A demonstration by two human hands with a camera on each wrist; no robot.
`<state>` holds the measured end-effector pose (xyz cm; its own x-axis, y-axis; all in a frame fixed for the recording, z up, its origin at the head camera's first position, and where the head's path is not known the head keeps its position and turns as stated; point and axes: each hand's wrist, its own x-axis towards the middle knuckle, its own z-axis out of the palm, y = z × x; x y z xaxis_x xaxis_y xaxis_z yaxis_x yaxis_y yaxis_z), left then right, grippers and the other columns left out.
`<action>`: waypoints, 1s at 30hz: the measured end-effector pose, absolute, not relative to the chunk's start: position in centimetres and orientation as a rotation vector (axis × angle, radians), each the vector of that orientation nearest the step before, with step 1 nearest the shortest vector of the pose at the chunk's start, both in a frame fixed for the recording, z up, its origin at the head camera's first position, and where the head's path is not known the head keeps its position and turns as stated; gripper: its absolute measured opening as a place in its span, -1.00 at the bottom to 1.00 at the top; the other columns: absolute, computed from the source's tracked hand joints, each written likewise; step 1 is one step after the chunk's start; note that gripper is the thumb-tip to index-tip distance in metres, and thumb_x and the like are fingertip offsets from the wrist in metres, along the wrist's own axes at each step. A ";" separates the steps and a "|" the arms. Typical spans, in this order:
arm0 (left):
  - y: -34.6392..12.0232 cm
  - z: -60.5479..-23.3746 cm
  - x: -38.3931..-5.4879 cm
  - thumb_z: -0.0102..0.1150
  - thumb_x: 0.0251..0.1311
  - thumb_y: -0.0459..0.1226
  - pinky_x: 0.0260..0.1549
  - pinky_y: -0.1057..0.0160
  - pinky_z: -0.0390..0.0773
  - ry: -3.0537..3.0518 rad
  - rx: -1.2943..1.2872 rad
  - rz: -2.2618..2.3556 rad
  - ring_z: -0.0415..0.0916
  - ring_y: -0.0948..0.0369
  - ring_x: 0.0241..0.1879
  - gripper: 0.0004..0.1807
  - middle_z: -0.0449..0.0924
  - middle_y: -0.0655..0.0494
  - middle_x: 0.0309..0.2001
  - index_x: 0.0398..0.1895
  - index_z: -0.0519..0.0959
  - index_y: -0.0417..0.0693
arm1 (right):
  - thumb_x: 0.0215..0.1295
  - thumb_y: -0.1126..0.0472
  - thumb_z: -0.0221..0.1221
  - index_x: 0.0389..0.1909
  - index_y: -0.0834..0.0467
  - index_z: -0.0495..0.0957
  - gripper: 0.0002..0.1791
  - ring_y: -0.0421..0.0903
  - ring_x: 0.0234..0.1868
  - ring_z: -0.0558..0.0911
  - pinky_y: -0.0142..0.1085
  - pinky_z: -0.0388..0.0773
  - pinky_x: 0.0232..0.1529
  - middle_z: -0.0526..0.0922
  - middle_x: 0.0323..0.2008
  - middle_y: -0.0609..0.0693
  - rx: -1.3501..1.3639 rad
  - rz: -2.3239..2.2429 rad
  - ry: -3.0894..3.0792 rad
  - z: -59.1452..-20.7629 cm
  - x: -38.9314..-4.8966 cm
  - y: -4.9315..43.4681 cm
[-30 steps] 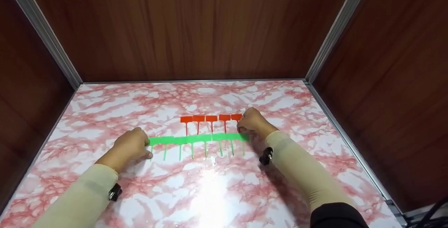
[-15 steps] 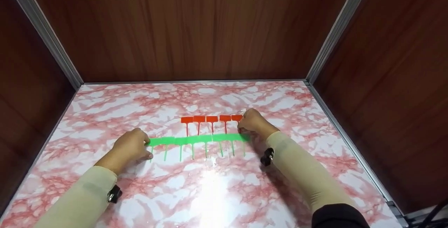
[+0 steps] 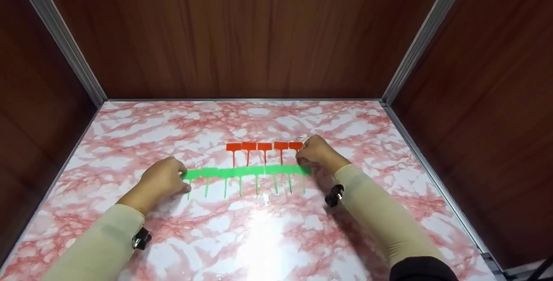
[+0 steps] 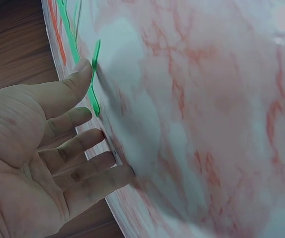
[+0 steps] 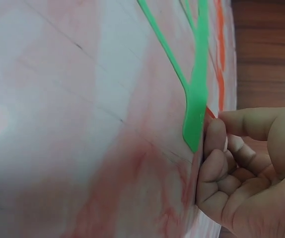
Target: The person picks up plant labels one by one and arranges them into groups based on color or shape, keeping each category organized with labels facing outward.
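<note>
Several green tags, flat rectangular heads on thin stems, lie edge to edge as one row (image 3: 250, 170). Beyond them lies a shorter row of red tags (image 3: 264, 146) of the same shape. My left hand (image 3: 162, 181) is at the left end of the green row; in the left wrist view its thumb touches the end green tag (image 4: 94, 99), fingers extended. My right hand (image 3: 317, 151) pinches the stem of the rightmost red tag (image 3: 295, 145) between thumb and index finger, other fingers curled. The hand partly hides that tag. The right end green tag (image 5: 196, 114) lies just nearer me.
The tags lie on a red-and-white marbled tabletop (image 3: 207, 233). Dark wooden panels (image 3: 242, 35) with metal corner rails (image 3: 414, 48) enclose it at the back and sides. Light glares off the front middle of the surface.
The head view has shifted slightly, moving the scene a little to the right. Both hands and both rows of tags keep nearly the same places.
</note>
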<state>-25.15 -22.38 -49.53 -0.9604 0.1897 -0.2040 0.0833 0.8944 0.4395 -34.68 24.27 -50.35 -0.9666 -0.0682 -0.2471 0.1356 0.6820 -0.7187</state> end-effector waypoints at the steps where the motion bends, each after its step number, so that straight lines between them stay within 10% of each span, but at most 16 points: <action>1: -22.4 -49.5 -25.2 0.69 0.26 -0.11 0.33 -0.39 0.63 2.817 0.208 0.638 0.62 -0.36 0.41 -0.40 0.71 -0.31 0.36 0.27 0.77 -0.27 | 0.26 0.35 0.44 -0.62 0.19 0.70 -0.74 -0.22 -0.60 0.46 -0.38 0.44 -0.49 0.60 -0.68 -0.12 0.039 -1.150 2.654 -50.3 -34.7 24.2; 15: -22.7 -48.7 -25.2 0.54 0.44 -0.01 0.29 -0.37 0.65 2.798 0.197 0.722 0.67 -0.31 0.35 -0.37 0.72 -0.31 0.34 0.36 0.72 -0.29 | 0.31 0.34 0.41 -0.62 0.12 0.57 -0.68 -0.19 -0.55 0.53 -0.32 0.51 -0.46 0.61 -0.61 -0.09 0.059 -1.234 2.611 -50.1 -34.3 24.7; 23: -21.3 -47.5 -26.3 0.38 0.61 -0.07 0.50 -0.41 0.50 2.884 0.233 0.781 0.40 -0.37 0.61 -0.42 0.36 -0.36 0.66 0.50 0.65 -0.21 | 0.52 0.19 0.35 -0.34 0.23 0.74 -0.78 -0.16 -0.38 0.56 -0.32 0.54 -0.34 0.66 -0.46 -0.08 -0.072 -1.209 2.799 -48.0 -34.6 24.9; 30: -18.6 -46.2 -26.9 0.33 0.65 -0.10 0.64 -0.36 0.36 3.077 0.450 0.883 0.31 -0.22 0.70 -0.45 0.45 -0.11 0.65 0.57 0.61 -0.09 | 0.56 0.14 0.34 -0.13 0.21 0.82 -0.79 0.04 -0.14 0.75 -0.05 0.72 0.00 0.86 -0.18 0.10 -0.249 -1.123 3.083 -45.4 -34.5 23.5</action>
<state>-26.91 -18.59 -46.16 -0.9572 0.2393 0.1626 0.2891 0.8127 0.5059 -34.46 23.51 -45.40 -0.9776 -0.0901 0.1905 -0.1915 0.7571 -0.6246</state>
